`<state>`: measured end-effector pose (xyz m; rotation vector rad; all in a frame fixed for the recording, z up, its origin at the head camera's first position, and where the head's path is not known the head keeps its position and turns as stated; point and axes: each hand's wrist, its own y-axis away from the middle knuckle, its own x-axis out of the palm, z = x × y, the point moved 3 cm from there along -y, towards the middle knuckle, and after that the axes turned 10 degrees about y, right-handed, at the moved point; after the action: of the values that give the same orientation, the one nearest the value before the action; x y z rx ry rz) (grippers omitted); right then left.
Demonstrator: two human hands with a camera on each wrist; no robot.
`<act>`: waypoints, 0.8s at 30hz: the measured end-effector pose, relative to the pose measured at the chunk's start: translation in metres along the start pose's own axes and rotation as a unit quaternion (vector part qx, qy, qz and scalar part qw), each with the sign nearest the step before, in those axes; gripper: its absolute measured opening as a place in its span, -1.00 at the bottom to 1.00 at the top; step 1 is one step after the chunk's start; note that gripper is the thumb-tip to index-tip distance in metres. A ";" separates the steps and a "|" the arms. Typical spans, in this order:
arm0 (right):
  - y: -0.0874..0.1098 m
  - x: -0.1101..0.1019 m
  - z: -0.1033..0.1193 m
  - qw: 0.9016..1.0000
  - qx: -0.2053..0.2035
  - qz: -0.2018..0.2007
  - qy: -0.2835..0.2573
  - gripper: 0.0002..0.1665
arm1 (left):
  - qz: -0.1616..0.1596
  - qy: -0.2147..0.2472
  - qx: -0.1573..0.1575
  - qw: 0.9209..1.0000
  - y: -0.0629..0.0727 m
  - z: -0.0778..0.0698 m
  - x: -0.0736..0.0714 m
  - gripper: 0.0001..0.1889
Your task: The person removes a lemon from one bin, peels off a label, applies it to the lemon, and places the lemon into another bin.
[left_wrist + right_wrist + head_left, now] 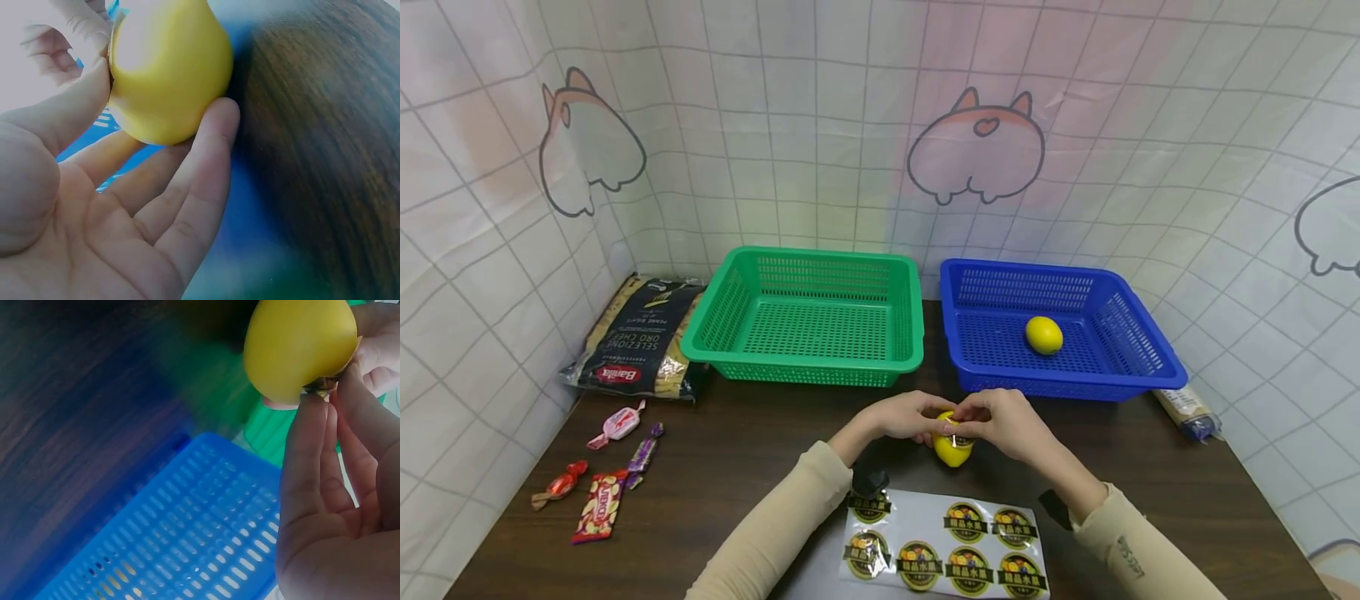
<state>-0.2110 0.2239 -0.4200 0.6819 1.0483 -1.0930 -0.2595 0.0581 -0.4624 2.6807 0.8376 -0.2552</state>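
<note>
Over the table, in front of the two baskets, both hands meet at a yellow lemon (952,454). My left hand (901,416) holds the lemon, its fingers under and behind the fruit and the thumb at the labelled side in the left wrist view. A dark and gold round sticker (324,384) lies against the lemon's skin, with part of its edge standing off. My right hand (1009,423) pinches this sticker edge between thumb and forefinger. Nearer the front lies a white sheet (917,521) of matching stickers, with a bare patch in its upper row.
Behind the hands stand a green basket (805,367) and a blue basket (1060,385); another lemon (1044,336) lies in the blue one. At left are a pasta bag (632,337) and several wrapped candies (601,504). A small packet (1189,414) lies beside the blue basket.
</note>
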 end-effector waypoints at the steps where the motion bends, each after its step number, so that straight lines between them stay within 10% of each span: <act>1: 0.000 0.000 -0.001 1.000 0.003 0.002 -0.008 -0.90 | 0.000 0.004 0.000 1.000 0.000 0.001 0.000 -0.54; 24: 0.001 0.011 -0.023 0.984 0.076 0.086 -0.135 -0.58 | 0.018 0.047 -0.002 0.999 0.005 0.001 0.001 -0.50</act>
<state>-0.2170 0.2402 -0.4389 0.7100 0.6669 -1.0880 -0.2562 0.0541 -0.4623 2.7188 0.8140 -0.1198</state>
